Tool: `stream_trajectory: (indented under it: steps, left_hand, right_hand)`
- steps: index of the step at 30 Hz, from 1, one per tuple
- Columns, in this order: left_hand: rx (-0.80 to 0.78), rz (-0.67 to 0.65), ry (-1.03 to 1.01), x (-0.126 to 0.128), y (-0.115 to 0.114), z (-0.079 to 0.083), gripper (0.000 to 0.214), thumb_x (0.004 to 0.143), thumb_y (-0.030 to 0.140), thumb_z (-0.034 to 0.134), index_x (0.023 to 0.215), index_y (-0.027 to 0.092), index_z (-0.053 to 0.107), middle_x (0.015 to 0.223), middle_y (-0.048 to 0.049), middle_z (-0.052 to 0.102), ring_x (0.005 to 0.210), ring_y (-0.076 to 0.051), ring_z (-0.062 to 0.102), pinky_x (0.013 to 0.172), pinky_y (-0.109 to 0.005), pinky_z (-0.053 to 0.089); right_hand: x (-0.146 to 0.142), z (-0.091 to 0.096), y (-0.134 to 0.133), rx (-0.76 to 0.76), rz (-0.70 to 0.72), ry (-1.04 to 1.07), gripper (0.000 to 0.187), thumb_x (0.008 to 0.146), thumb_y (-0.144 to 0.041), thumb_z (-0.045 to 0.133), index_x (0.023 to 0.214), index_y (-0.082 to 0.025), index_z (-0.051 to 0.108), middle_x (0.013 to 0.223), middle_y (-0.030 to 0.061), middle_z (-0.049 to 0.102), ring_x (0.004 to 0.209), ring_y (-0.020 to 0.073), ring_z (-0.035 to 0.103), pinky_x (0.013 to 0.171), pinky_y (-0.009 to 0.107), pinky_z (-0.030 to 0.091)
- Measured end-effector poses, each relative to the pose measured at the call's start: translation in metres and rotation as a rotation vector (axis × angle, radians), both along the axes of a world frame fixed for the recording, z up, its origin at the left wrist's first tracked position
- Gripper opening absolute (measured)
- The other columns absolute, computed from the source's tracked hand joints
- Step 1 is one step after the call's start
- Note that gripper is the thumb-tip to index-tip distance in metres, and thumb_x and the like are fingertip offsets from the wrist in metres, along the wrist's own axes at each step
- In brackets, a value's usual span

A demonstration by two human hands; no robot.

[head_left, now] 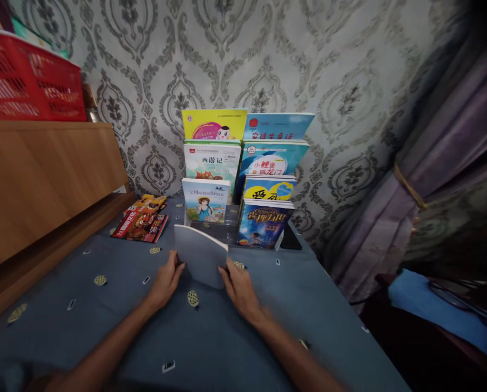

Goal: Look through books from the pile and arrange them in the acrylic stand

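Both my hands hold a thin grey-backed book upright over the blue patterned tablecloth. My left hand grips its left edge, fingers curled. My right hand grips its right edge. Just beyond the book stands a tiered rack of children's books, covers facing me in two columns. The held book's front cover is hidden from me.
A small pile of red comic books lies at the table's far left. A wooden cabinet with a red plastic basket on top flanks the left. Purple curtains hang at the right, with blue cloth below the table edge.
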State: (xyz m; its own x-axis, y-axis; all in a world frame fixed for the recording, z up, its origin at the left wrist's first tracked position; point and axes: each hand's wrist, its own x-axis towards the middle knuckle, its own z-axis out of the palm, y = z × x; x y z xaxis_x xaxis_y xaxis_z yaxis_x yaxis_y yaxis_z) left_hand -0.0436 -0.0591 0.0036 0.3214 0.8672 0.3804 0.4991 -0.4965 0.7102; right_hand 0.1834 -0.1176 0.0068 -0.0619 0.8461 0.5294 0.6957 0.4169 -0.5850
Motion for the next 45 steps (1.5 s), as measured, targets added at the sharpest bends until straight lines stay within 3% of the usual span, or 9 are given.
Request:
stream_trajectory:
  steps: [7,14,20,28,34,41,45]
  left_hand:
    - [0.070,0.056,0.136,0.003,0.019,0.000,0.014,0.096,0.038,0.039,0.096,0.024,0.041,0.072,0.0019,0.053,0.066,-0.020,0.056,0.063,-0.030,0.040]
    - [0.212,0.124,0.210,0.012,0.057,0.006,0.015,0.095,0.036,0.044,0.097,0.022,0.049,0.091,-0.0045,0.061,0.089,-0.023,0.060,0.079,-0.035,0.047]
    - [0.203,0.222,0.289,0.027,0.078,0.015,0.012,0.096,0.032,0.046,0.093,0.021,0.050,0.089,-0.0056,0.064,0.084,-0.023,0.062,0.073,-0.032,0.044]
    - [0.230,0.314,0.342,0.040,0.085,0.036,0.013,0.098,0.032,0.047,0.097,0.021,0.054,0.096,-0.0065,0.067,0.084,-0.023,0.065,0.069,-0.030,0.041]
    - [0.294,0.321,0.328,0.043,0.092,0.062,0.018,0.099,0.036,0.047,0.095,0.021,0.055,0.094,-0.0076,0.067,0.087,-0.023,0.064,0.071,-0.029,0.041]
    - [0.503,0.380,0.322,0.042,0.114,0.105,0.020,0.099,0.036,0.046,0.094,0.019,0.054,0.090,-0.0075,0.067,0.088,-0.025,0.064,0.072,-0.030,0.042]
    - [0.543,0.391,0.320,0.045,0.122,0.117,0.018,0.099,0.036,0.047,0.096,0.019,0.054,0.092,-0.0075,0.067,0.088,-0.024,0.064,0.073,-0.030,0.042]
  right_hand:
    - [0.005,-0.007,0.016,-0.002,-0.046,-0.023,0.022,0.100,-0.031,0.035,0.102,-0.024,0.056,0.074,0.0047,0.065,0.065,0.0218,0.064,0.064,0.030,0.049]
    - [0.014,-0.001,0.062,-0.014,-0.065,0.023,0.017,0.097,-0.030,0.039,0.098,-0.022,0.054,0.071,0.0027,0.065,0.063,0.0196,0.063,0.061,0.027,0.047]
    - [0.015,0.002,0.096,0.025,-0.141,0.044,0.016,0.094,-0.028,0.040,0.089,-0.022,0.054,0.072,0.0038,0.065,0.068,0.0194,0.063,0.063,0.026,0.046]
    - [0.021,0.011,0.107,0.097,-0.169,0.150,0.021,0.097,-0.035,0.038,0.091,-0.021,0.053,0.082,0.0066,0.066,0.078,0.0211,0.062,0.071,0.031,0.046]
    - [0.025,0.040,0.113,0.167,-0.174,0.152,0.022,0.098,-0.035,0.038,0.085,-0.023,0.051,0.081,0.0056,0.063,0.077,0.0205,0.059,0.071,0.030,0.045]
    - [0.030,0.090,0.133,0.400,-0.128,0.130,0.016,0.096,-0.031,0.044,0.085,-0.023,0.051,0.081,0.0036,0.061,0.077,0.0201,0.056,0.073,0.032,0.044]
    - [0.032,0.101,0.140,0.426,-0.113,0.148,0.012,0.096,-0.029,0.045,0.087,-0.023,0.051,0.082,0.0039,0.061,0.077,0.0194,0.057,0.073,0.032,0.044]
